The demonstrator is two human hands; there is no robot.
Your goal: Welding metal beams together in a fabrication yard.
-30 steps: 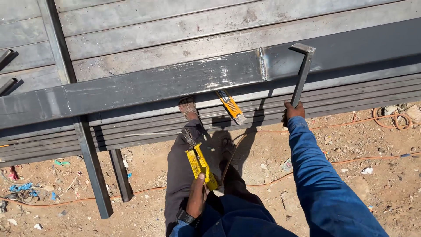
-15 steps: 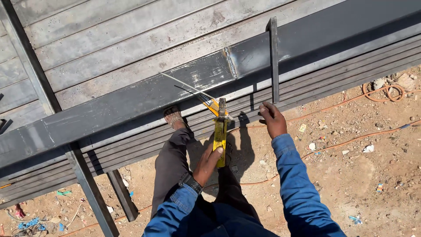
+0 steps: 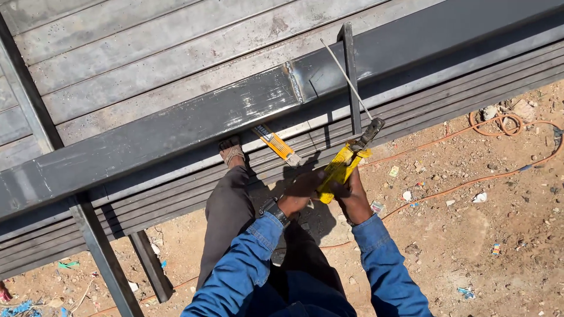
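Observation:
Both of my hands grip a yellow welding electrode holder [image 3: 339,169] in front of me. My left hand [image 3: 298,194] holds its lower end from the left, and my right hand [image 3: 354,198] wraps it from the right. A thin welding rod [image 3: 346,79] sticks up and to the left from the holder's dark jaws. The rod's tip is near a slim upright steel bar [image 3: 351,76] standing against a long dark steel beam [image 3: 176,132]. A rough weld seam [image 3: 294,82] crosses the beam just left of the bar. I wear blue denim sleeves and a wristwatch.
A yellow electrode packet [image 3: 275,142] lies on stacked steel sections [image 3: 411,117] beside my sandalled foot [image 3: 230,151]. Grey metal sheeting [image 3: 147,53] lies beyond the beam. Orange cable [image 3: 470,183] runs over littered dirt ground, with a coil [image 3: 496,123] at the right. Steel legs [image 3: 106,264] stand at the lower left.
My right hand has let go of the upright bar and joined the left hand on the yellow holder. The holder has swung right, its rod now pointing up along the bar.

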